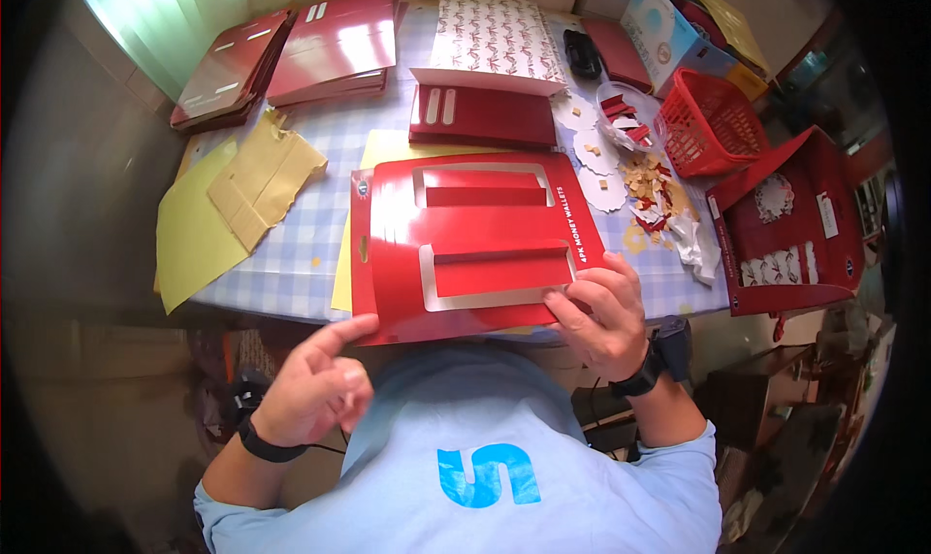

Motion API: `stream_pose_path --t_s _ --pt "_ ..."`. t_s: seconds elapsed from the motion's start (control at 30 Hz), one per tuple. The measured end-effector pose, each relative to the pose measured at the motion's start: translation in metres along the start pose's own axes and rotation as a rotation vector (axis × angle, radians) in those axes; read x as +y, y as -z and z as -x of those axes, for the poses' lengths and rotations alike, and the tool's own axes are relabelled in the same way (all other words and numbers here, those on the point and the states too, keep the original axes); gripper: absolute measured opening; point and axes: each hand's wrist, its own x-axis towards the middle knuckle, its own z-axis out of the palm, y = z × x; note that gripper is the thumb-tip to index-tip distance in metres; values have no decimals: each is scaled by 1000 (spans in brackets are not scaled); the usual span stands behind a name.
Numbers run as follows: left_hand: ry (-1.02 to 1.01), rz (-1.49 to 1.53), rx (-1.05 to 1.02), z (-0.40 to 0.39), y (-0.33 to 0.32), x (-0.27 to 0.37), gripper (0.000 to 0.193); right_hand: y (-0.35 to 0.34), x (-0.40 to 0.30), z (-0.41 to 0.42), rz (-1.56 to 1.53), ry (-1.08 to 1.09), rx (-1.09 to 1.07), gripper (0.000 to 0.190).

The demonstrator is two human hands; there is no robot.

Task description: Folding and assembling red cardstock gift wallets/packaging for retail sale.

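Note:
A flat red printed cardboard sleeve [407, 226] with two cut-out windows lies at the table's near edge, over a yellow sheet [385, 146]. My left hand [320, 379] is before its lower left corner, index finger extended to the edge and the other fingers curled; nothing is seen held in it. At the lower right corner, my right hand [604, 317] has the sleeve's edge between thumb and fingers. Just beyond the sleeve stands a dark red wallet box [494, 117] with two pale slots and a raised flap.
Stacks of red card [334, 44] stand at the back left, torn cardboard [269, 179] nearer. On the right are scalloped white papers [604, 189], paper scraps [647, 183], a clear tub [629, 117], a red plastic basket [709, 125] and an open red folder [793, 241]. Patterned paper [494, 34] lies behind.

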Motion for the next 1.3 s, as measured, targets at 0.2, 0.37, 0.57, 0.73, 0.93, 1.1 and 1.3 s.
stream_pose_path --t_s 0.2,0.37,0.57,0.73,0.93,1.1,1.3 --pt "282 565 -291 -13 3 -17 48 6 -1 4 19 -18 -17 30" --pt "337 505 -236 -22 -6 -18 46 4 -2 6 152 65 -57 31" --pt "385 472 -276 -32 -14 -17 45 -10 -6 0 100 139 -100 36" --pt "417 522 -362 -39 -16 -14 46 -16 -7 -7 24 200 -89 38" --pt "467 641 -377 -43 -16 -10 44 -15 -5 -8 -21 191 -91 40" --pt "490 723 -477 -49 -12 -16 44 -17 -4 -8 -27 182 -92 39" --pt "514 844 -520 -50 -15 -17 43 -21 -3 -7 -16 202 -91 39"
